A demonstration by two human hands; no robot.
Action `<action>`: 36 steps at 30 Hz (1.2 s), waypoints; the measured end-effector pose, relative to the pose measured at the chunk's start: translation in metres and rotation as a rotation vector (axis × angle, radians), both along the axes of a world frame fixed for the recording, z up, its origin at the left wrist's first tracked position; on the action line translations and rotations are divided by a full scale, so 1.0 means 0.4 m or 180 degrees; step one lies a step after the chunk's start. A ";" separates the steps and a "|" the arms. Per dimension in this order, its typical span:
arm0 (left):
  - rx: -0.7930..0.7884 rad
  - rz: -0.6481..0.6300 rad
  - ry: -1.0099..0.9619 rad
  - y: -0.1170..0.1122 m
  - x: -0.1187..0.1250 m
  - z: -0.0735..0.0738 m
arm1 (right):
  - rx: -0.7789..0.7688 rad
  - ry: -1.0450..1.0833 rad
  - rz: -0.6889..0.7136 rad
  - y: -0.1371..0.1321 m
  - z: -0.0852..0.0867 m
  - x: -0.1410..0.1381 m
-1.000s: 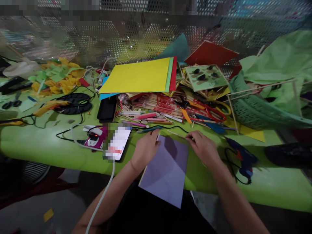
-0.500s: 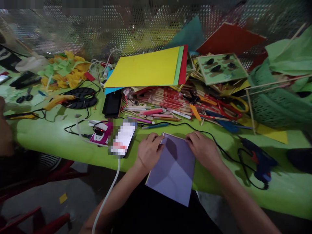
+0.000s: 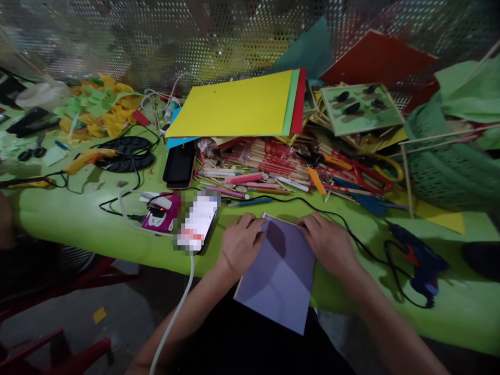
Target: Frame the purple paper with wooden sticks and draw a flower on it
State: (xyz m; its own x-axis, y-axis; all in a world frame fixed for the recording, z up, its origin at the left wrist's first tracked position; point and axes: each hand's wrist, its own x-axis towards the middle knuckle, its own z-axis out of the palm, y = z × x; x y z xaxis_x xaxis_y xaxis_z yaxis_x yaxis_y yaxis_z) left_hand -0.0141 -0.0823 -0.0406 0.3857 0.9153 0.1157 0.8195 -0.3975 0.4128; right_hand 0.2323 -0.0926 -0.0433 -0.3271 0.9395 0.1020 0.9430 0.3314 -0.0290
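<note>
A purple card [image 3: 279, 271] lies at the table's front edge, its lower part jutting out over my lap. Thin pale strips, which look like sticks, show along its far and left edges. My left hand [image 3: 242, 242] is closed on the far left corner, thumb and fingertips pressed together at the edge. At the far right corner, my right hand [image 3: 326, 239] is closed in the same way, fingers curled over the rim. Left of my left hand lies a lit phone [image 3: 197, 224] with a white cable. A blue glue gun [image 3: 422, 260] rests right of my right hand.
Behind the card lie pens [image 3: 250, 179], bundled sticks [image 3: 265, 156], scissors [image 3: 375, 174] and stacked coloured sheets [image 3: 234, 104]. A green basket [image 3: 441, 156] stands at right. Leftward are a purple power strip [image 3: 160, 213] and a yellow glue gun [image 3: 89, 159]. A black cable [image 3: 320, 203] runs behind my hands.
Both hands keep their hold on the purple card, which has hardly moved. The camera view has shifted slightly.
</note>
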 end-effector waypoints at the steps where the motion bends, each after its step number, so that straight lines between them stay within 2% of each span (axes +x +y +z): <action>1: -0.0032 -0.0005 0.0064 0.000 0.001 0.004 | -0.0012 -0.0019 0.0000 0.000 0.000 -0.001; 7: -0.0192 -0.0124 0.0559 0.001 0.009 0.030 | -0.0139 -0.0051 -0.0091 -0.002 0.011 -0.008; 18: -0.0211 -0.0069 0.0870 0.005 0.021 0.023 | -0.0094 -0.0030 -0.0106 0.003 0.020 -0.019; 22: -0.0153 -0.0078 0.0884 0.005 0.019 0.018 | -0.0138 0.0645 -0.0159 0.009 0.031 0.016; 25: -0.0160 -0.0087 0.0921 0.007 0.017 0.016 | 0.0032 0.1441 -0.0525 0.005 0.039 0.067; 28: -0.0164 -0.0115 0.0971 0.009 0.017 0.017 | 0.0162 0.1951 -0.0902 -0.009 0.041 0.104; 32: -0.0149 -0.0089 0.1006 0.011 0.018 0.016 | -0.0304 0.2063 -0.0661 -0.027 0.033 0.101; 36: -0.0135 -0.0053 0.0981 0.011 0.020 0.013 | -0.0479 0.1695 -0.0433 -0.026 0.028 0.082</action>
